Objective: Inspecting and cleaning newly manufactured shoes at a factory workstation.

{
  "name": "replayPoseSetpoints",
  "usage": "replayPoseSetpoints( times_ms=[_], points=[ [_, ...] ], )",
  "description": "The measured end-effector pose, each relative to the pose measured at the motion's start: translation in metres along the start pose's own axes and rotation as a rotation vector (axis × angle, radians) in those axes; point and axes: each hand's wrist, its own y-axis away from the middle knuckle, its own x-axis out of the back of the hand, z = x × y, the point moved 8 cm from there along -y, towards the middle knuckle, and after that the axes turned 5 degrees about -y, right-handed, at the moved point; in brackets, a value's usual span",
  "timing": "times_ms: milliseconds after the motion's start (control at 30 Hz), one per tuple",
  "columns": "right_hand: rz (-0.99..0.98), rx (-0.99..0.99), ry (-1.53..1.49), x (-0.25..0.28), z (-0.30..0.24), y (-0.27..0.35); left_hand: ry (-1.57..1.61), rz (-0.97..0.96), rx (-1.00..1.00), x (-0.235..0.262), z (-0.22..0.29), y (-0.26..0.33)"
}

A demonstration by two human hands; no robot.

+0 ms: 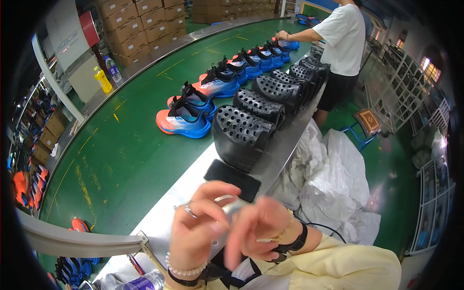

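My left hand point(199, 217), with a ring and a pale beaded bracelet, is raised over the bench's near edge, its fingers curled inward. A pale bit shows at its fingertips, too small to name. Close against it is my right hand point(261, 224), wearing a black wristband; motion smears its fingers, so what they hold cannot be made out. Just beyond the hands a dark-screened phone point(233, 180) lies flat on the metal ledge. Behind the phone stands a row of black perforated shoe-shaped forms point(241, 128). Under my hands is a dark thing with a white strip point(246, 271), partly hidden.
Blue and orange sneakers point(183, 121) line the green conveyor belt point(130, 159). A co-worker point(342, 41) reaches toward the far shoes. White plastic sacks point(333, 179) lie right of the ledge. A curved metal arm point(87, 236) crosses at left; bottles point(103, 81) stand along the far edge.
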Motion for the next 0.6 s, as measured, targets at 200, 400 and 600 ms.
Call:
replayPoseSetpoints(
  times_ms=[200, 400, 600],
  points=[
    [0.372, 0.589, -0.120, 0.000, -0.046, -0.003, 0.162, 0.323, -0.196, 0.032, 0.014, -0.006],
    [0.228, 0.638, 0.005, -0.011, -0.049, -0.008, -0.076, 0.345, -0.302, 0.022, 0.025, -0.003],
    [0.245, 0.553, 0.225, -0.019, -0.052, -0.003, -0.238, 0.376, -0.383, 0.013, 0.033, -0.001]
  ],
)
